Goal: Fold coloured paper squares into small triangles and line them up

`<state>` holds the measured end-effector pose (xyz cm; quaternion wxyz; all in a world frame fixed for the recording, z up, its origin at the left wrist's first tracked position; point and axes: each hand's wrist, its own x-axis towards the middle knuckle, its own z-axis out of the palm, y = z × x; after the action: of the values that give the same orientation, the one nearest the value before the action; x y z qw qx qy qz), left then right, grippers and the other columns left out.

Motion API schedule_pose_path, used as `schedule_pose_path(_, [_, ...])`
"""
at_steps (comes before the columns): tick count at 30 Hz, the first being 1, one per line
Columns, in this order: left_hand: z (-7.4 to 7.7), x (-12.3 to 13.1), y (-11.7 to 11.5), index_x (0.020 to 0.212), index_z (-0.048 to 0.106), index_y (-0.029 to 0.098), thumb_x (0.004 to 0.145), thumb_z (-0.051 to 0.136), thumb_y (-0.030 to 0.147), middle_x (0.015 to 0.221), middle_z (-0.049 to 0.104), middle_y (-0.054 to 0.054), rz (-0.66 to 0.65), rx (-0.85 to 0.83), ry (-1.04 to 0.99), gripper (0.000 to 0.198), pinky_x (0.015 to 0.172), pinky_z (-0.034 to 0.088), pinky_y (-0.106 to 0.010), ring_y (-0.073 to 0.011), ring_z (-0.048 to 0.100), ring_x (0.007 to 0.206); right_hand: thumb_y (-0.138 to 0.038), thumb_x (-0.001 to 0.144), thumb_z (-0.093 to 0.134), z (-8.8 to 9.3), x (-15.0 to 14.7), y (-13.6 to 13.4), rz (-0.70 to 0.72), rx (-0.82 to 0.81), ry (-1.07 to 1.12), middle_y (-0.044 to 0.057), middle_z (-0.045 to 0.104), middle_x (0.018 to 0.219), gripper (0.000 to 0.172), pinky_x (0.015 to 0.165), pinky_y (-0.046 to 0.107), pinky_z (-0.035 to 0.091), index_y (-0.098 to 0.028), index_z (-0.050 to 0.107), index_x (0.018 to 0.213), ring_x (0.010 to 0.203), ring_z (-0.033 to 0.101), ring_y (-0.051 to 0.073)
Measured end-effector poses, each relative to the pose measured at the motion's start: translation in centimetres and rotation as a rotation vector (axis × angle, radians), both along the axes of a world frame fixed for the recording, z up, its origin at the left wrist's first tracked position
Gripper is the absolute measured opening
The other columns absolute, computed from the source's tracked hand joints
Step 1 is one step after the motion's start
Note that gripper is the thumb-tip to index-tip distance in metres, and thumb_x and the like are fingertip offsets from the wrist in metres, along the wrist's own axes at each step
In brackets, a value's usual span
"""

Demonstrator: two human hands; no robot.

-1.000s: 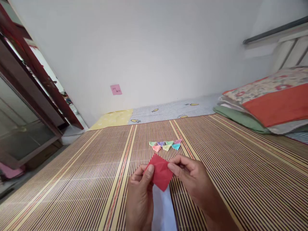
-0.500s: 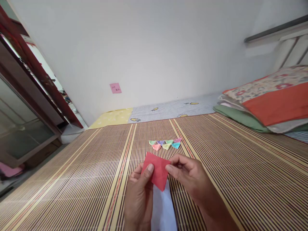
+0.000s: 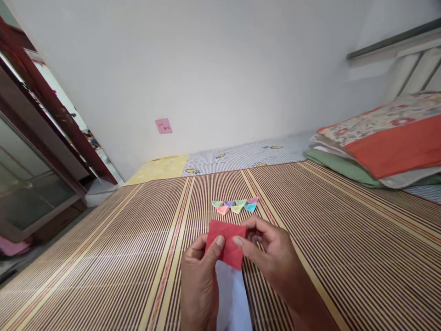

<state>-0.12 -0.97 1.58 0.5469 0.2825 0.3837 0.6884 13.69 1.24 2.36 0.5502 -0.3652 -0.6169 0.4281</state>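
Observation:
A square of red paper point(image 3: 227, 253) with faint crease lines is held up between my two hands. My left hand point(image 3: 200, 271) pinches its left side, the thumb lying on the front face. At the right side my right hand point(image 3: 267, 250) grips it, thumb on the face and fingers behind the edge. The fingers behind the paper are mostly hidden. Just beyond it, small folded paper pieces point(image 3: 237, 208) in several colours lie in two rows on the striped mat point(image 3: 138, 253).
Under my hands is a pale white-blue strip point(image 3: 232, 299). Folded bedding point(image 3: 382, 147) is piled at the right, below a dark rail point(image 3: 392, 41). A pink note point(image 3: 163, 126) sticks to the white wall point(image 3: 220, 69). A reddish door frame point(image 3: 65, 115) stands at the left.
The red paper has turned so its lower corner sits further right and its top edge is more level. My right thumb has slid left over its face.

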Motion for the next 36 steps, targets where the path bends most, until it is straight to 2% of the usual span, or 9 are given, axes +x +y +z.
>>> schedule_pose_path(8, [-0.6, 0.2, -0.2, 0.09, 0.08, 0.017, 0.08, 0.082, 0.029, 0.077, 0.075, -0.005, -0.033, 0.097, 0.011, 0.015, 0.072, 0.057, -0.028, -0.0171, 0.07, 0.073, -0.03, 0.089, 0.068, -0.2, 0.0, 0.3, 0.08, -0.051, 0.092, -0.002, 0.057, 0.068, 0.017, 0.06, 0.027, 0.044, -0.019, 0.065, 0.077, 0.063, 0.051, 0.013])
schedule_pose_path(15, [-0.6, 0.0, -0.6, 0.086, 0.079, 0.017, 0.089, 0.073, 0.038, 0.084, 0.075, -0.005, 0.032, 0.108, 0.22, 0.022, 0.071, 0.055, -0.026, -0.0168, 0.067, 0.077, -0.035, 0.091, 0.068, -0.2, 0.3, 0.0, 0.153, -0.116, 0.169, 0.0, 0.061, 0.074, 0.019, 0.064, 0.027, 0.047, -0.019, 0.068, 0.081, 0.069, 0.056, 0.015])
schedule_pose_path(17, [-0.2, -0.1, -0.7, 0.096, 0.078, 0.019, 0.084, 0.078, 0.037, 0.087, 0.075, -0.005, 0.049, 0.101, 0.252, 0.022, 0.073, 0.056, -0.027, -0.0175, 0.068, 0.078, -0.035, 0.091, 0.069, -0.2, 0.3, 0.1, 0.145, -0.144, 0.213, 0.001, 0.063, 0.077, 0.018, 0.066, 0.028, 0.048, -0.019, 0.068, 0.083, 0.07, 0.058, 0.015])
schedule_pose_path(20, [0.3, 0.0, -0.8, 0.124, 0.07, 0.023, 0.077, 0.085, 0.034, 0.087, 0.075, -0.004, 0.027, 0.092, 0.297, 0.05, 0.074, 0.057, -0.028, -0.0179, 0.069, 0.077, -0.035, 0.09, 0.07, -0.4, 0.3, 0.4, 0.095, -0.163, 0.27, 0.0, 0.064, 0.078, 0.017, 0.069, 0.028, 0.049, -0.02, 0.066, 0.083, 0.074, 0.059, 0.016])
schedule_pose_path(23, [0.3, 0.1, -0.8, 0.134, 0.064, 0.024, 0.086, 0.076, 0.038, 0.078, 0.073, -0.002, 0.074, 0.111, 0.412, 0.051, 0.068, 0.054, -0.024, -0.0148, 0.064, 0.067, -0.034, 0.091, 0.069, -0.7, 0.4, 0.7, 0.072, -0.164, 0.266, 0.0, 0.063, 0.076, 0.018, 0.068, 0.027, 0.048, -0.02, 0.065, 0.081, 0.072, 0.058, 0.016])
schedule_pose_path(26, [0.3, -0.2, -0.9, 0.124, 0.072, 0.026, 0.095, 0.065, 0.038, 0.091, 0.075, -0.005, 0.139, 0.18, 0.546, 0.033, 0.076, 0.054, -0.025, -0.0165, 0.066, 0.078, -0.034, 0.093, 0.067, -0.6, 0.4, 0.6, 0.095, -0.153, 0.239, 0.0, 0.062, 0.076, 0.019, 0.066, 0.027, 0.047, -0.019, 0.065, 0.08, 0.07, 0.055, 0.015])
schedule_pose_path(29, [0.7, -0.8, -1.1, 0.109, 0.081, 0.028, 0.093, 0.068, 0.032, 0.111, 0.074, -0.007, 0.072, 0.27, 0.669, 0.021, 0.092, 0.052, -0.029, -0.0227, 0.065, 0.107, -0.032, 0.093, 0.066, -0.4, 0.5, 0.3, 0.128, -0.151, 0.231, 0.0, 0.062, 0.077, 0.018, 0.067, 0.026, 0.046, -0.019, 0.066, 0.081, 0.072, 0.056, 0.014])
schedule_pose_path(32, [0.9, -1.3, -0.9, 0.105, 0.083, 0.029, 0.089, 0.073, 0.027, 0.109, 0.075, -0.007, -0.028, 0.291, 0.689, 0.019, 0.092, 0.052, -0.03, -0.0237, 0.066, 0.107, -0.031, 0.093, 0.066, -0.4, 0.5, 0.2, 0.179, -0.154, 0.207, -0.001, 0.058, 0.074, 0.017, 0.063, 0.025, 0.044, -0.018, 0.066, 0.081, 0.068, 0.053, 0.013])
schedule_pose_path(36, [0.4, -1.5, -0.3, 0.1, 0.084, 0.026, 0.088, 0.074, 0.026, 0.107, 0.076, -0.008, -0.01, 0.247, 0.578, 0.016, 0.091, 0.053, -0.03, -0.0238, 0.067, 0.106, -0.034, 0.093, 0.066, -0.6, 0.6, 0.6, 0.169, -0.137, 0.175, -0.003, 0.055, 0.07, 0.022, 0.061, 0.025, 0.042, -0.018, 0.063, 0.077, 0.064, 0.05, 0.013])
